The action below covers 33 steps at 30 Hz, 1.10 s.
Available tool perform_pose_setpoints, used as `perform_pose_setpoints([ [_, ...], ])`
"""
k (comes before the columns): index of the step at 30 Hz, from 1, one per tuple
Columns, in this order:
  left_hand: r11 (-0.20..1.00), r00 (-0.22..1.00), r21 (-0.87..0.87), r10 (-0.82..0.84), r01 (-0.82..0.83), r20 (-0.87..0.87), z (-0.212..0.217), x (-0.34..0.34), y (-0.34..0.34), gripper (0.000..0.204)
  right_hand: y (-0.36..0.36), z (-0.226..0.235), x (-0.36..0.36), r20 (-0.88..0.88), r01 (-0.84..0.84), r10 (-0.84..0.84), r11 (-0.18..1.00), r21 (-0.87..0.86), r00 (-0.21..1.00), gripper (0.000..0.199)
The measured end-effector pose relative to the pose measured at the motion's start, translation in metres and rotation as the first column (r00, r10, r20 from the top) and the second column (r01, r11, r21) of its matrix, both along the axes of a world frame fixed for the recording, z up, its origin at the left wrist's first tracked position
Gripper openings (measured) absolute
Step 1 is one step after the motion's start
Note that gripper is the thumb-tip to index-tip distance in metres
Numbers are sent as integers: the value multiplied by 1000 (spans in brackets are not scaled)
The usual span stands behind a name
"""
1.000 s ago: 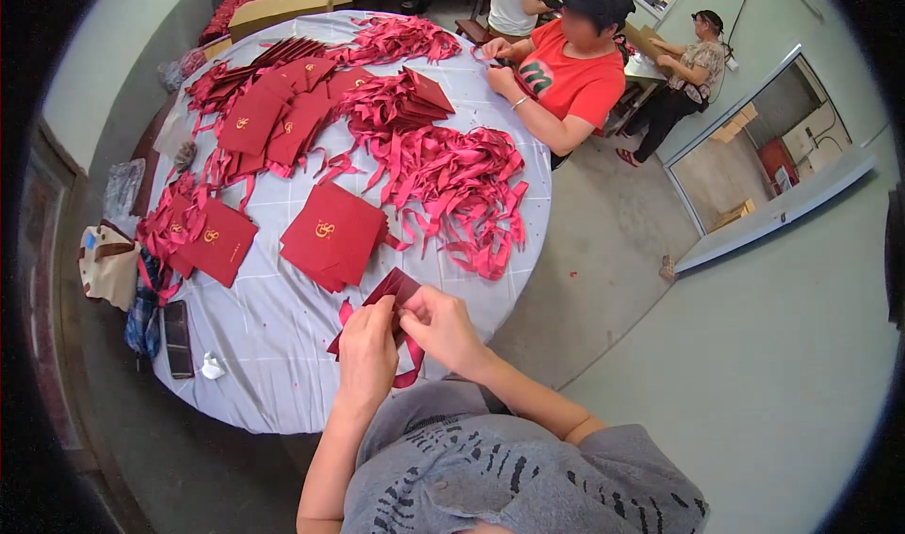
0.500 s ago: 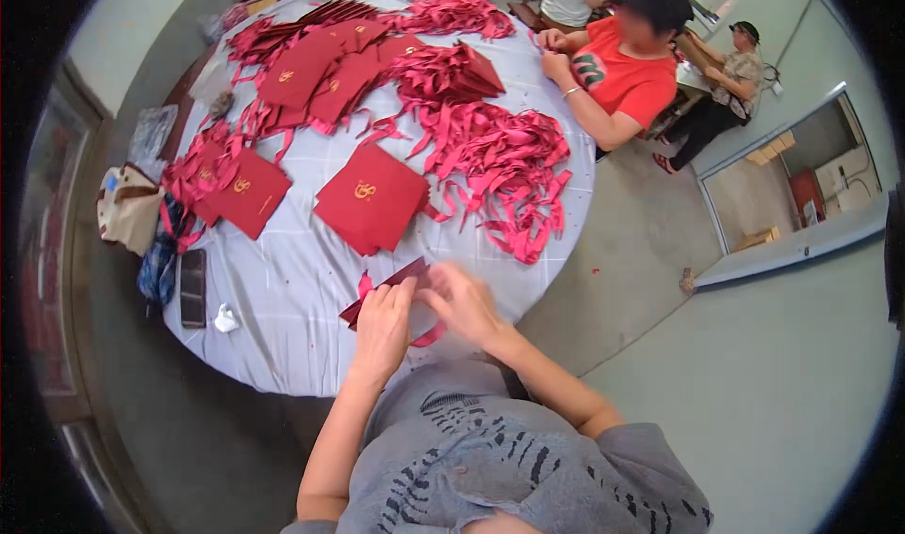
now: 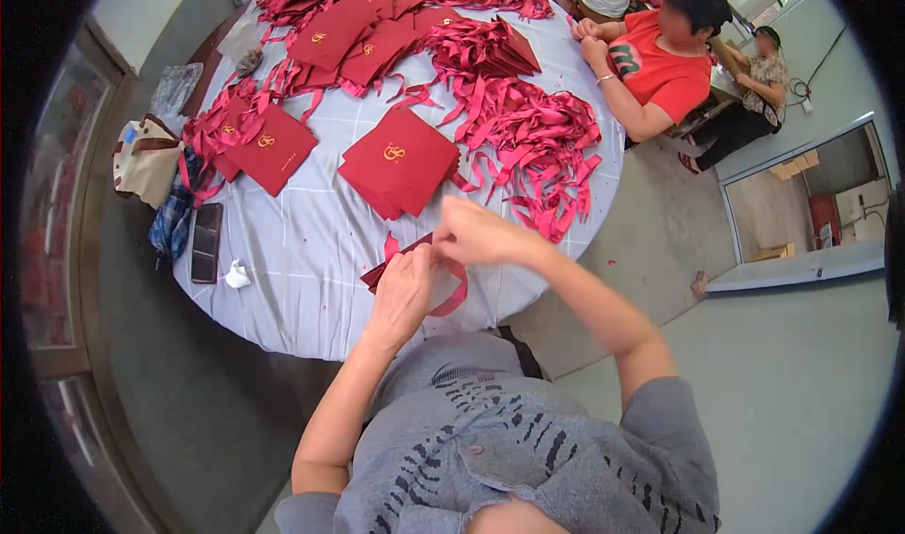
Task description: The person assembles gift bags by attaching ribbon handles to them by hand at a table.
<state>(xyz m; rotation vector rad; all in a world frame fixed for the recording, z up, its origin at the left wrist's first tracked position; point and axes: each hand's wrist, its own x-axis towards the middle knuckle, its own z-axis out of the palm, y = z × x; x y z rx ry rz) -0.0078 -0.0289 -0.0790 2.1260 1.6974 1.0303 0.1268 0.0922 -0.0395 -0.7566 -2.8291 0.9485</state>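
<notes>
Near the table's front edge, my left hand (image 3: 403, 291) is closed around a flat dark red paper gift bag (image 3: 374, 276), held edge-on so only a narrow strip of it shows. My right hand (image 3: 479, 233) is pinched at the bag's upper right end, touching the left fingertips. From under those fingers a pink ribbon (image 3: 456, 294) loops down and back toward my left hand. Its exact grip point is hidden by the fingers. A short piece of ribbon sticks up at the bag's left side. Just beyond lies a stack of red bags (image 3: 396, 164) with a gold emblem.
Pink ribbons (image 3: 537, 147) heap up on the right of the white tablecloth (image 3: 283, 317). More red bags (image 3: 344, 39) pile at the back, others (image 3: 273, 152) at left. A phone (image 3: 206, 242), crumpled tissue (image 3: 238, 274) and cloth bag (image 3: 146, 162) sit left. A person in red (image 3: 660, 63) works across.
My right hand has risen and turned, its elbow swinging outward, with the ribbon loop now hanging more openly below it. My left hand keeps hold of the bag. The whole view has shifted slightly.
</notes>
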Motion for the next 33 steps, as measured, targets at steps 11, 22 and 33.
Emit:
perform_pose_setpoints([
  [11, 999, 976, 38, 28, -20, -218, 10, 2, 3, 11, 21, 25, -37, 330, -102, 80, 993, 51, 941, 14],
  [22, 996, 978, 83, 59, -43, -202, 15, 11, 1, 7, 23, 31, -30, 326, -168, 156, 986, 9, 933, 10],
  [33, 998, 992, 34, 58, -55, -110, 12, 8, 1, 9, 29, -19, -9, -62, -175, 168, 975, -137, 984, 13],
])
